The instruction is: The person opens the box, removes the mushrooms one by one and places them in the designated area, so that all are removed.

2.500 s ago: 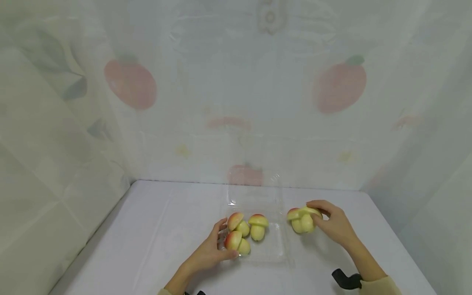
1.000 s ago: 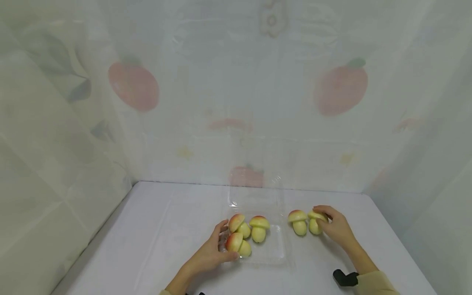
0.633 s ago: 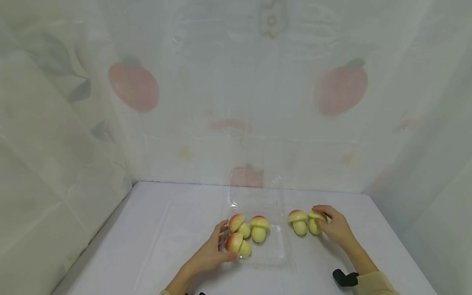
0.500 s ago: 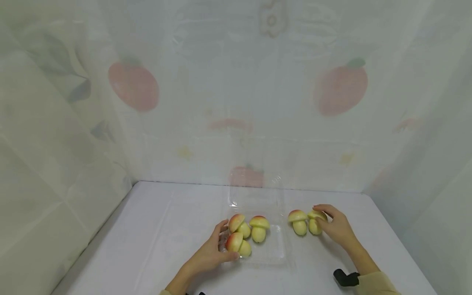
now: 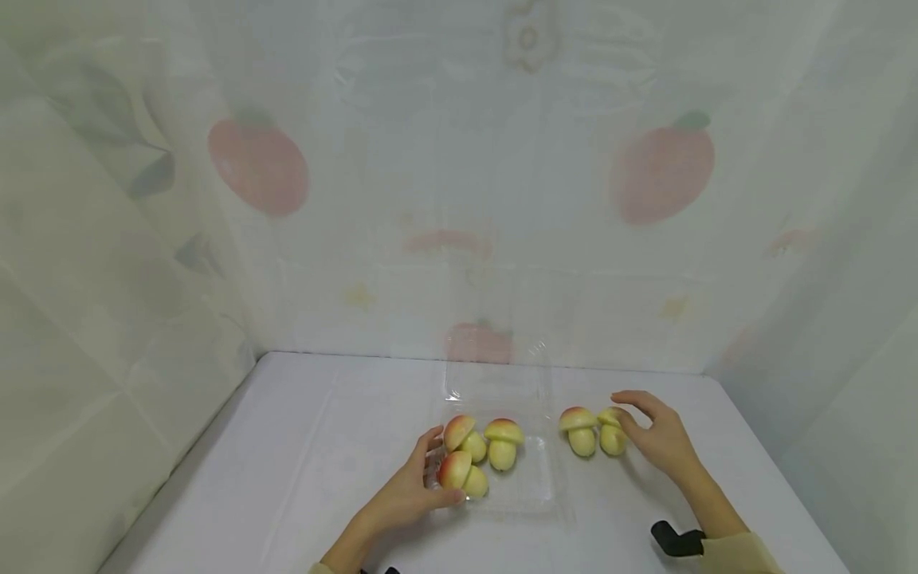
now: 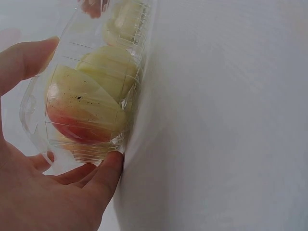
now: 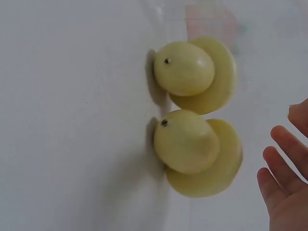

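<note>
The left hand [image 5: 412,486] bars the left side of the box [image 5: 527,482], and the open lid [image 5: 495,384] closes off its far side. Three mushrooms [image 5: 503,443] crowd the box's left and middle — its near right corner leaves room from above. Two outer mushrooms [image 5: 578,430] narrow the lane beside the box; a gap separates them from the right hand [image 5: 660,438].

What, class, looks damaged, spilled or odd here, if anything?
Small dark specks seem to dot the red-and-yellow cap of the mushroom-shaped piece beside the left hand, inside the clear container. They look odd on an otherwise smooth surface, though they could be decoration. Nothing appears spilled or broken.
</note>
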`<state>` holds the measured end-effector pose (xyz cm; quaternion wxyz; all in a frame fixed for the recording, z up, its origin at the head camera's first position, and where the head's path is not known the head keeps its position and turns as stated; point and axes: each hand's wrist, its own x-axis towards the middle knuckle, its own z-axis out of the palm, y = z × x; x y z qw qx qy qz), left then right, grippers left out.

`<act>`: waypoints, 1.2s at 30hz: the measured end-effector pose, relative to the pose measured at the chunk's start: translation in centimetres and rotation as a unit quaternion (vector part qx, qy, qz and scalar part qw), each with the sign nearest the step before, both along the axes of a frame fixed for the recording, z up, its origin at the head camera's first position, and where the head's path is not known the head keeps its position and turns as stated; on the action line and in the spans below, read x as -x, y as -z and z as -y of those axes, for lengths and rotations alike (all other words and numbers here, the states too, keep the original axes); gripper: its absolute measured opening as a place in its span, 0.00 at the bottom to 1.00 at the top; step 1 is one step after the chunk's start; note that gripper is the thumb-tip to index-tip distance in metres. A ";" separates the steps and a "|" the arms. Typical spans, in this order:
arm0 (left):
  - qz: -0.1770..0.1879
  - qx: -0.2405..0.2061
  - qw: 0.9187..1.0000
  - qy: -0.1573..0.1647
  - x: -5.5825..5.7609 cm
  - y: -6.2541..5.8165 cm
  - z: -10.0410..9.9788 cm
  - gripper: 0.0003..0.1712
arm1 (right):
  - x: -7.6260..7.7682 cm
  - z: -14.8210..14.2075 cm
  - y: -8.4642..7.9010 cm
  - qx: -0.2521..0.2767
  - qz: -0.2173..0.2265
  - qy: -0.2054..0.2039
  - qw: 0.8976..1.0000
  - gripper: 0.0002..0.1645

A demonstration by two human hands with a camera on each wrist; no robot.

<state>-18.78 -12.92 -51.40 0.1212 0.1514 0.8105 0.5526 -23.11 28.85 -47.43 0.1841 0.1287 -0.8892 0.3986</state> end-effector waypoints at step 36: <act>0.002 0.017 1.000 -0.012 -0.2 -0.3 0.0 0.62 | -1.5 4.8 -3.5 0.021 -0.062 -0.064 0.996 0.15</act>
